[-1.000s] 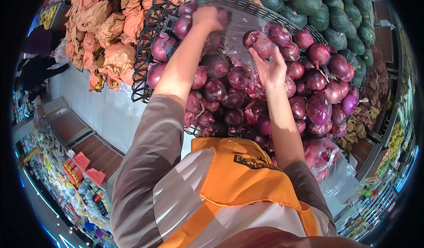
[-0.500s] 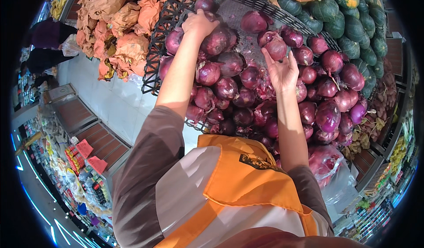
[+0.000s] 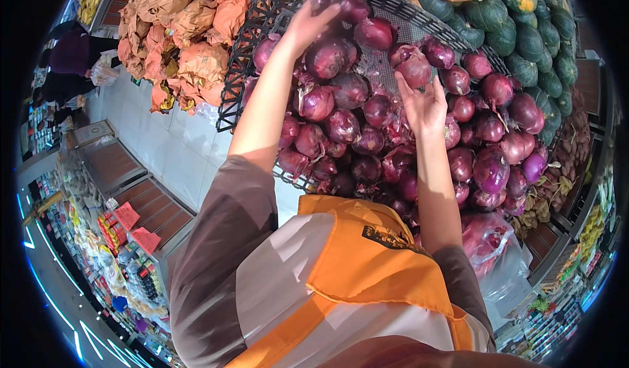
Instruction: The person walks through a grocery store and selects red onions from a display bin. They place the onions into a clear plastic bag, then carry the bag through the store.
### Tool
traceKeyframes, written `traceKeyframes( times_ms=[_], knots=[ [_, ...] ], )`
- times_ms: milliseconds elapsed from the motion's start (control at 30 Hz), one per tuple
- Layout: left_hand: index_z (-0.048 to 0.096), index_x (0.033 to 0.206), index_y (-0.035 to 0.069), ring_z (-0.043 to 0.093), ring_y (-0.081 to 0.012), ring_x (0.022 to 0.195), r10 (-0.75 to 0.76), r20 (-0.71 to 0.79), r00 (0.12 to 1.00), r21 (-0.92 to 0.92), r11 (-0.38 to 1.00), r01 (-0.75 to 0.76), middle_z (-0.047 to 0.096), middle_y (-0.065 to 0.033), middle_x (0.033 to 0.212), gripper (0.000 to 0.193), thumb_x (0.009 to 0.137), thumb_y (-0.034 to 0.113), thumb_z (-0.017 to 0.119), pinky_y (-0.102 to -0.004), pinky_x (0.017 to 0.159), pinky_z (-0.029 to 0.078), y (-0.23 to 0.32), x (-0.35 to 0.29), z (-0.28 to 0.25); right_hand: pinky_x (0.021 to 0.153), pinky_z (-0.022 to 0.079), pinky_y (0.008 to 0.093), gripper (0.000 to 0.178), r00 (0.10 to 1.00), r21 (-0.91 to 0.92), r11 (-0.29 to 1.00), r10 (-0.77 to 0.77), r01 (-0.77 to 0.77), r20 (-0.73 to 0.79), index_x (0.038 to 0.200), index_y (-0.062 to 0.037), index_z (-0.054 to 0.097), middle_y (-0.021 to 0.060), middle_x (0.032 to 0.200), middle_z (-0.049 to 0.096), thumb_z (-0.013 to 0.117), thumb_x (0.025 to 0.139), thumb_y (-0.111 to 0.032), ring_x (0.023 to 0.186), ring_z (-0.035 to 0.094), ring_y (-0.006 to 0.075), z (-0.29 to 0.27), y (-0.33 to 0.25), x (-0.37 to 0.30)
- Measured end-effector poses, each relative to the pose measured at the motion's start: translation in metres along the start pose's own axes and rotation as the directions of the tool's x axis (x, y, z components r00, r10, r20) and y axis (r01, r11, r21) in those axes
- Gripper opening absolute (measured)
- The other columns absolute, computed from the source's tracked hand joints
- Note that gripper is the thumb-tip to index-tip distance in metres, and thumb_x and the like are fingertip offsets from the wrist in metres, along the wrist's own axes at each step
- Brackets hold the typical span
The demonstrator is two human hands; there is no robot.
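Head view | orange paper-wrapped bundles (image 3: 203,66) left of a black crate (image 3: 237,66) | left hand (image 3: 310,24) unclasped, thumb spread beside a red onion (image 3: 352,7) near the crate's far end | more onions (image 3: 343,126) heaped nearer | right hand (image 3: 424,109) at another onion's (image 3: 414,71) near edge, cannot tell whether gripping | green pumpkins (image 3: 530,43) at upper right

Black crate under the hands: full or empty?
Partly full: red onions are heaped over much of the black crate, but a bare patch of grey mesh shows between them toward the far side.
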State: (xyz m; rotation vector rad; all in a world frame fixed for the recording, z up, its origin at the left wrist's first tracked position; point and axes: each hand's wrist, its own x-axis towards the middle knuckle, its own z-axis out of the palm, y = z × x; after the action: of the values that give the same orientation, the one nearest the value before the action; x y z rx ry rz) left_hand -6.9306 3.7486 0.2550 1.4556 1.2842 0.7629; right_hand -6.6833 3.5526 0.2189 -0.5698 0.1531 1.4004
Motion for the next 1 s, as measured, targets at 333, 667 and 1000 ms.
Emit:
traceKeyframes(
  times_ms=[333,667,1000],
  knots=[
    [0.052,0.138,0.008,0.063,-0.0408,0.119,0.095,0.100,0.990,0.706,0.695,-0.138,0.061,-0.0257,0.133,0.090,0.060,0.030,0.091,-0.0434,0.103,0.051,-0.003,-0.082,0.011,0.120,0.037,0.0523,0.050,0.998,0.007,0.999,0.040,-0.040,-0.045,0.139,-0.0019,0.046,0.0284,0.151,0.039,0.066,0.099,-0.022,0.143,0.038,0.0485,-0.002,0.005,-0.011],
    [0.055,0.133,-0.002,0.066,-0.0233,0.105,0.096,-0.099,0.990,-0.147,0.983,-0.110,0.068,-0.0157,0.119,0.072,0.075,0.025,0.087,-0.0348,0.095,0.053,0.011,-0.060,0.022,0.123,0.033,0.0548,0.047,0.999,0.030,0.998,0.051,-0.051,0.006,0.132,0.0032,0.045,0.0343,0.148,0.037,0.064,0.099,-0.022,0.141,0.038,0.0517,-0.005,-0.002,-0.019],
    [0.055,0.137,-0.001,0.068,-0.0164,0.098,-0.138,0.112,0.984,-0.356,0.919,0.169,0.071,-0.0072,0.113,0.051,0.093,0.014,0.075,-0.0289,0.082,0.056,0.005,-0.031,0.096,0.120,0.039,0.0519,0.059,0.999,0.061,0.997,0.049,-0.050,0.022,0.144,0.0028,0.037,0.0259,0.146,0.042,0.064,0.100,-0.026,0.134,0.046,0.0414,0.001,-0.001,-0.019]
  ],
)
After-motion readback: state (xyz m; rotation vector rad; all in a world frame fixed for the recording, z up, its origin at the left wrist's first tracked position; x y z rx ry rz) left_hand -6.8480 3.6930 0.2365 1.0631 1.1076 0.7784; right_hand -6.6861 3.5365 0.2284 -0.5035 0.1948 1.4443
